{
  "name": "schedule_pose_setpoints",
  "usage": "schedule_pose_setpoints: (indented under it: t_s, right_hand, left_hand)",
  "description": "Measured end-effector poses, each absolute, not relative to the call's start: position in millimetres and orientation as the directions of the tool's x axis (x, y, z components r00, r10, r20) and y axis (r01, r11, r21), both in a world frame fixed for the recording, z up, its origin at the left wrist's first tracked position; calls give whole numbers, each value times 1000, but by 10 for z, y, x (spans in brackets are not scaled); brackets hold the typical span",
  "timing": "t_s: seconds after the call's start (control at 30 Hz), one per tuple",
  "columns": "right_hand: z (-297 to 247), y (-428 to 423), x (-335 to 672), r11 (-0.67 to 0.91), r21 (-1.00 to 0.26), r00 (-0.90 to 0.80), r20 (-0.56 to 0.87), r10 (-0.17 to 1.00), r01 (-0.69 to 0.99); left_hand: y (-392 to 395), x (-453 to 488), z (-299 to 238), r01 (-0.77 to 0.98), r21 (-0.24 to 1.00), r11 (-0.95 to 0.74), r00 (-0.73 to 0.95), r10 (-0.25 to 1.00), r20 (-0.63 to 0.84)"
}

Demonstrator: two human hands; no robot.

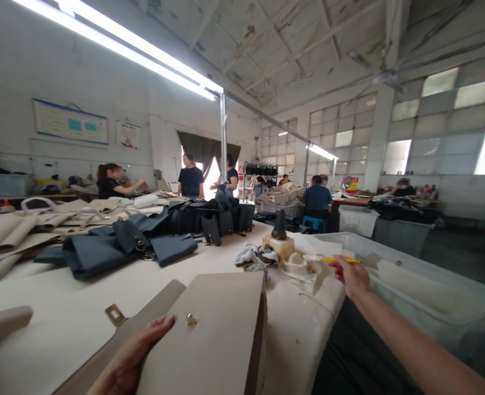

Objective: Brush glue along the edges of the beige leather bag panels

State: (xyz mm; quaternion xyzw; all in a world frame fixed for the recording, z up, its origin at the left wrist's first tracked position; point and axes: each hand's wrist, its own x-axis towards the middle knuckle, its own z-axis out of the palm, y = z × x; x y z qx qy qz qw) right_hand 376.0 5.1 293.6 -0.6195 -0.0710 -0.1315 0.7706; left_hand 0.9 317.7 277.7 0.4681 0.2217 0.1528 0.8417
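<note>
A beige handbag [209,323] with a gold turn-lock post on its front panel stands at the table's near edge. My left hand [139,351] grips it from the left, the thumb side lying along the front panel. Its flap, with a gold lock plate [114,315], is folded out to the left behind that hand. My right hand [351,274] pinches a thin yellow stick [341,260], a brush handle or pencil. The stick's far end points left over a white, crusted glue dish [302,267]; I cannot make out its tip.
Behind the dish, a black cone [281,225] stands on a yellowish block [281,245], beside crumpled rags [254,255]. Dark blue bags [102,252] and beige pieces [16,230] cover the table's far left. A translucent bin [432,280] borders the right edge. Several people work farther back.
</note>
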Motion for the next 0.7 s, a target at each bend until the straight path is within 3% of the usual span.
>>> schedule_pose_setpoints:
  t_s: [0.17,0.37,0.57,0.7]
  right_hand:
    - [3010,46,3672,482,-874,997,46,-56,67]
    - [3001,-72,3554,598,-798,997,-63,42,-75]
    - [2969,-189,3467,531,-847,1000,24,-4,22]
    - [3027,-40,3664,295,-928,973,203,-108,226]
  left_hand:
    - [3182,7,2770,-41,866,498,858,462,-224]
    - [3259,21,2695,-44,871,490,864,457,-213]
    - [3249,14,2710,-35,879,476,860,462,-216]
    - [3231,14,2726,-30,877,480,850,474,-230]
